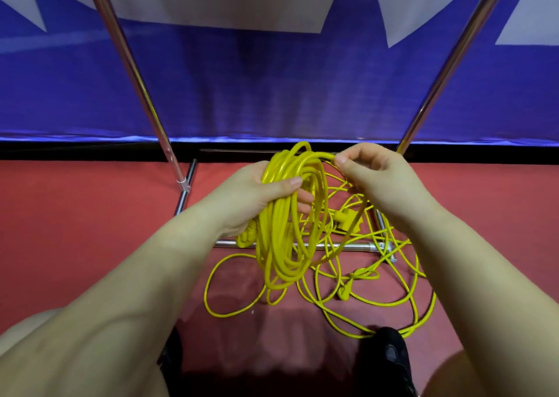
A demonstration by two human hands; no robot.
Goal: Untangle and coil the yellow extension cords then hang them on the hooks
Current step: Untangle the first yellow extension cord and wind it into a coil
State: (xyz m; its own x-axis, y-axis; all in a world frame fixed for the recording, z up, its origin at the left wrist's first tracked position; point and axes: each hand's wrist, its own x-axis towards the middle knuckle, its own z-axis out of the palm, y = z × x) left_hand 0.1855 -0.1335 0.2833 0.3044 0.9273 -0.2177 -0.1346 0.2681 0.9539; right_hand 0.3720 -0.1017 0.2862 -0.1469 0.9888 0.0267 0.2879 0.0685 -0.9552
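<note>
A coil of yellow extension cord [282,239] hangs in several loops from my left hand [257,197], whose thumb and fingers grip its top. My right hand [375,175] pinches a strand of the same cord at the coil's upper right. Below and to the right, loose tangled yellow cord [372,287] sprawls over the red floor, with a yellow plug [346,218] and another plug end [344,293] among it. No hooks are in view.
A chrome rack frames the scene: slanted poles at left [133,72] and right [447,66], and a low crossbar [357,247] under the cords. A blue and white banner [272,79] hangs behind. My black shoes [393,357] stand on the red floor [90,230].
</note>
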